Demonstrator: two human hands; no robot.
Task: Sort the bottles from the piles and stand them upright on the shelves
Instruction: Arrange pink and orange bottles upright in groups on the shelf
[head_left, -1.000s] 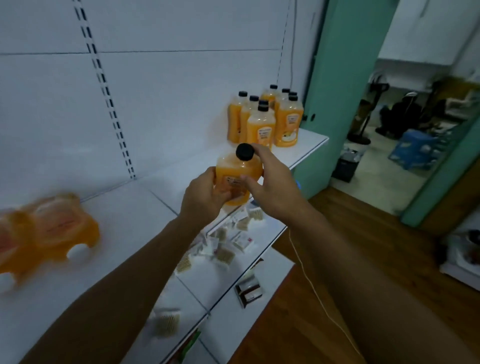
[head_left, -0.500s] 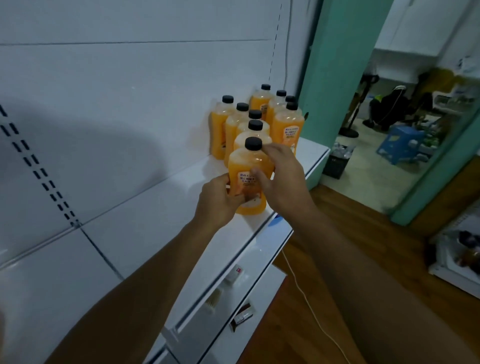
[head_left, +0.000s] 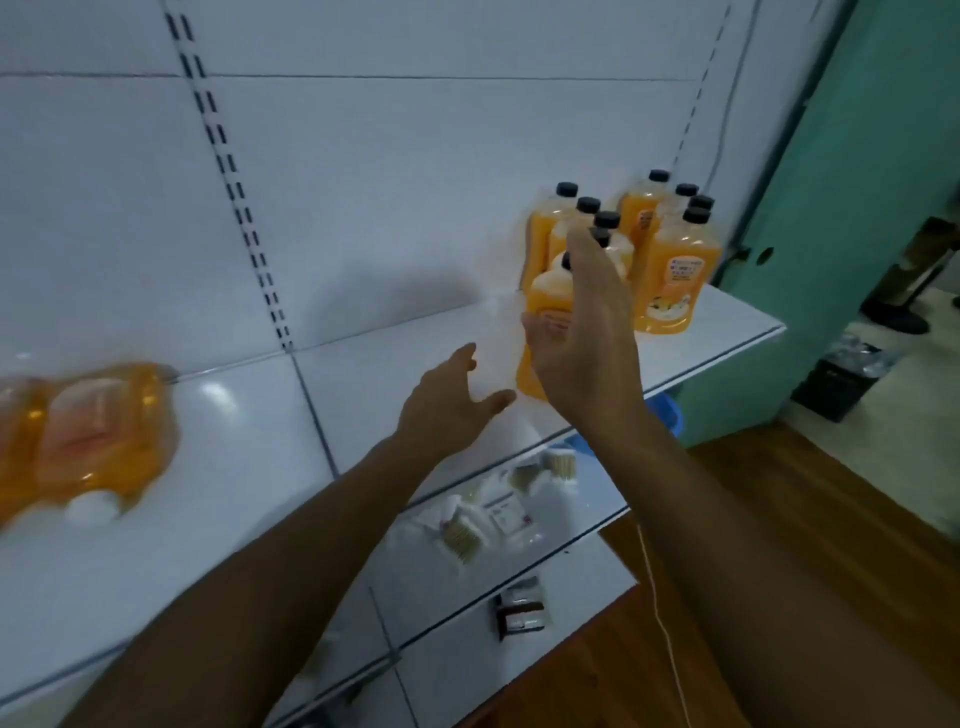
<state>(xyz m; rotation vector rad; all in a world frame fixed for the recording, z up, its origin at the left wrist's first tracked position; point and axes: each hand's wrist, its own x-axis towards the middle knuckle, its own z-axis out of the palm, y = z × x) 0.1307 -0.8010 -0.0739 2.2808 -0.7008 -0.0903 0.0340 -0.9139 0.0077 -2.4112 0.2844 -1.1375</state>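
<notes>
While your arms reach over the top shelf:
Right hand: fingers straight, against the front orange bottle, upright near the shelf's right end.
Left hand: released, spread, just beside it.
Pile: lying at the left edge.
</notes>
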